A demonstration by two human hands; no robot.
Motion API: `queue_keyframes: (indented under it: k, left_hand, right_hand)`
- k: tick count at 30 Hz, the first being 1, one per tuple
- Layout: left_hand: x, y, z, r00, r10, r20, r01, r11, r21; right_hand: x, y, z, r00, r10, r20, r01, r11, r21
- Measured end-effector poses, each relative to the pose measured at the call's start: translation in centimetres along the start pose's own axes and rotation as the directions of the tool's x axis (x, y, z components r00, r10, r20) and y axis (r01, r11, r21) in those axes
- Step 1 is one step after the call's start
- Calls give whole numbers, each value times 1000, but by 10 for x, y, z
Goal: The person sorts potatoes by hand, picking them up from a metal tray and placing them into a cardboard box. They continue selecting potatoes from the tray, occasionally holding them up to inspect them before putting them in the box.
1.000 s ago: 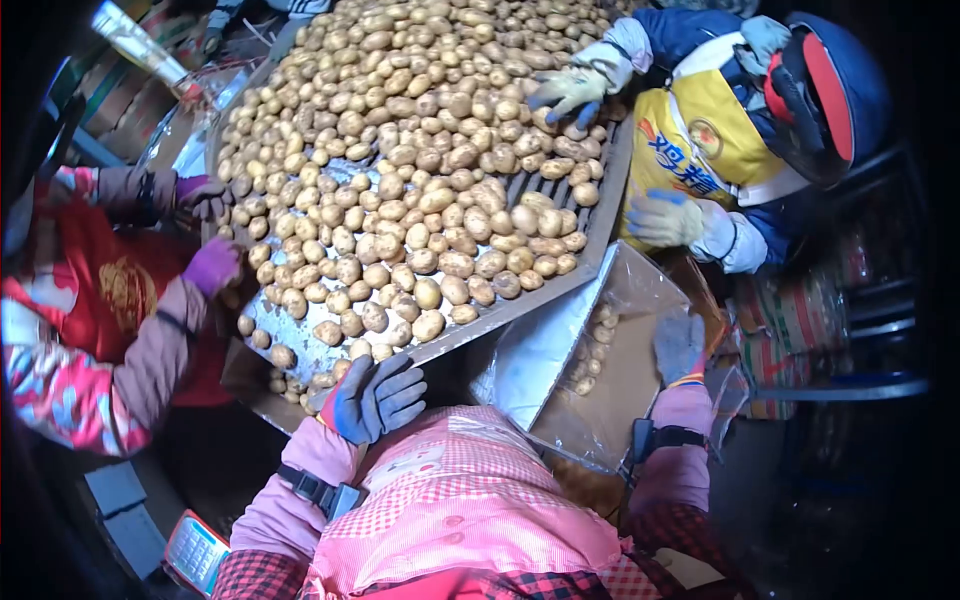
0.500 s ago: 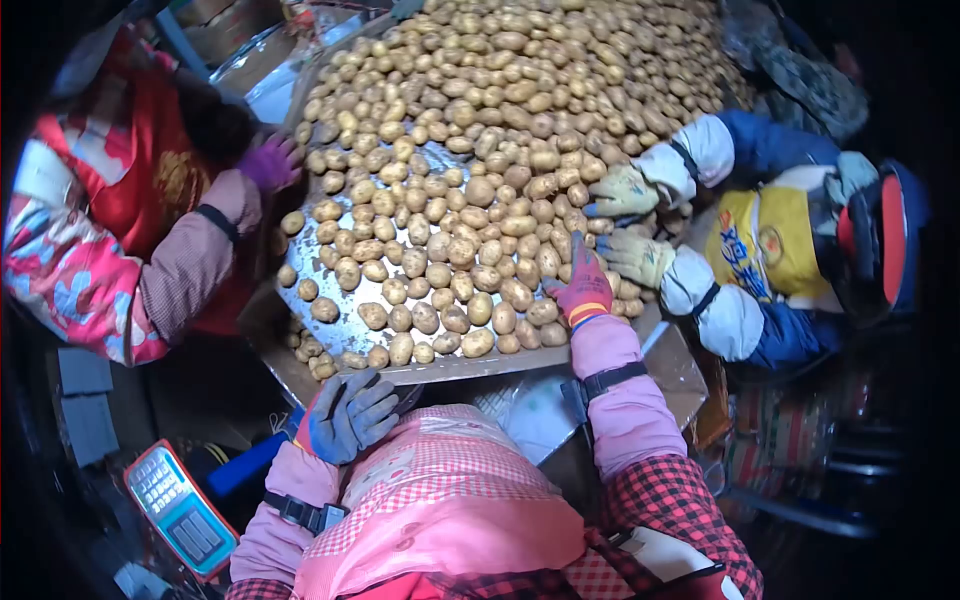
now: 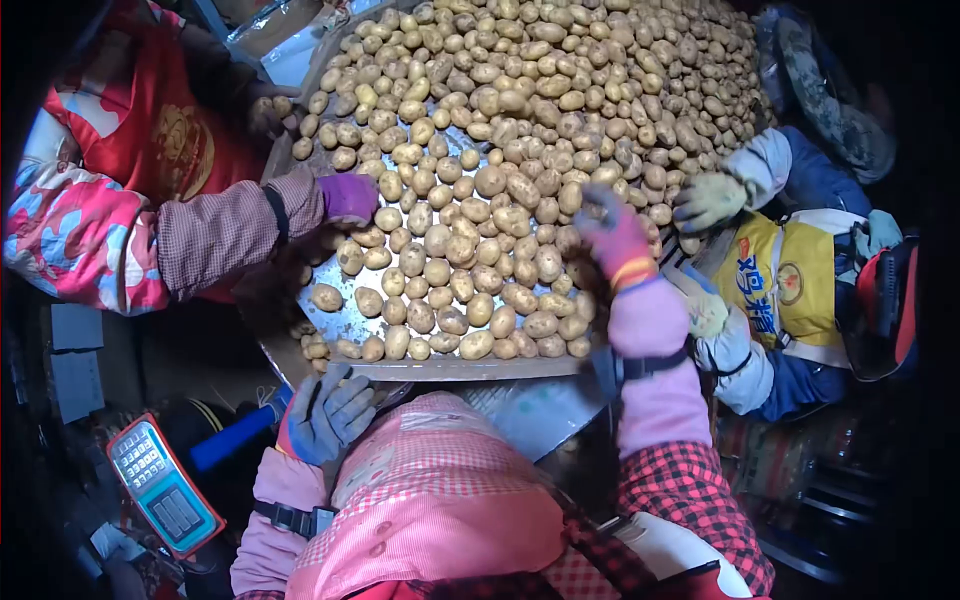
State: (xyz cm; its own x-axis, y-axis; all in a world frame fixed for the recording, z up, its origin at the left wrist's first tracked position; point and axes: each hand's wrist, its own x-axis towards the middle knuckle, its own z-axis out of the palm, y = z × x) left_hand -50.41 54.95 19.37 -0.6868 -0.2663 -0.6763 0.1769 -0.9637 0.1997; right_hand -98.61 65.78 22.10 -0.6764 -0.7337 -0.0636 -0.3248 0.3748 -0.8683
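A large heap of potatoes (image 3: 560,110) spreads over a metal-topped sorting table (image 3: 335,315). My right hand (image 3: 612,235), in a pink glove with grey fingertips, is over the potatoes at the right side of the table. Motion smears its fingers, so I cannot make out whether a potato is in them. My left hand (image 3: 335,410), in a grey-blue glove, hangs by the table's near rim (image 3: 470,371) at the left. Its fingers are loosely bent and a little apart, with nothing visible in them.
At left, a co-worker's purple glove (image 3: 350,200) is among the potatoes. Another co-worker's pale gloves (image 3: 712,200) are at the right edge. Down on the left are a keypad device (image 3: 165,485) and a blue bar (image 3: 235,440).
My right hand has lifted and moved up and right from the near potatoes. My left hand stays near the rim. The left co-worker's purple glove has reached inward; the right co-worker's hands have drawn apart.
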Motion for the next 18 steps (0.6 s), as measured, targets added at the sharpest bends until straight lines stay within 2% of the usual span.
queue_keyframes:
  k: [1, 2, 3, 4, 6, 10, 12, 13, 14, 15, 16, 18]
  left_hand:
    - [-1, -1, -2, 1000, -12, 13, 12, 1000, -20]
    - [0, -3, -4, 999, -25, 26, 26, 999, -37]
    - [2, -3, -5, 999, -28, 26, 29, 999, -33]
    - [5, -3, -5, 998, -53, 40, 54, 998, -27]
    - [9, 0, 3, 994, -93, 49, 93, 996, 0]
    - [29, 3, 41, 977, -187, 99, 175, 978, 117]
    - [41, -2, 62, 961, -260, 96, 231, 943, 238]
    - [49, -7, 69, 951, -297, 92, 265, 929, 259]
    - [57, -12, 78, 950, -299, 94, 267, 929, 257]
    - [66, -19, 87, 930, -344, 131, 315, 928, 200]
    - [73, -26, 94, 907, -385, 172, 364, 920, 145]
    - [90, -34, 97, 901, -381, 206, 367, 924, 105]
  right_hand:
    - [-15, 42, 11, 998, 20, 59, -4, 964, -265]
    - [-42, 4, 20, 978, 142, 151, -12, 765, -644]
    - [-51, 13, 39, 966, 213, 146, -13, 604, -797]
    - [-56, 18, 50, 979, 176, 106, -5, 538, -843]
    - [-47, 40, 69, 990, 139, 12, -59, 492, -868]
    - [-52, 34, 58, 989, 145, -19, -86, 477, -874]
    - [-69, 39, 51, 982, 71, -176, -160, 809, -565]
    - [-83, 46, 54, 963, -25, -267, -106, 880, -463]
    - [-96, 46, 65, 983, 59, -171, -59, 998, 6]
    - [-109, 42, 80, 995, 87, -46, -54, 877, 477]
    - [-127, 35, 92, 994, 47, 101, -90, 872, 481]
    - [-146, -17, 79, 920, 137, 367, -267, 905, 331]
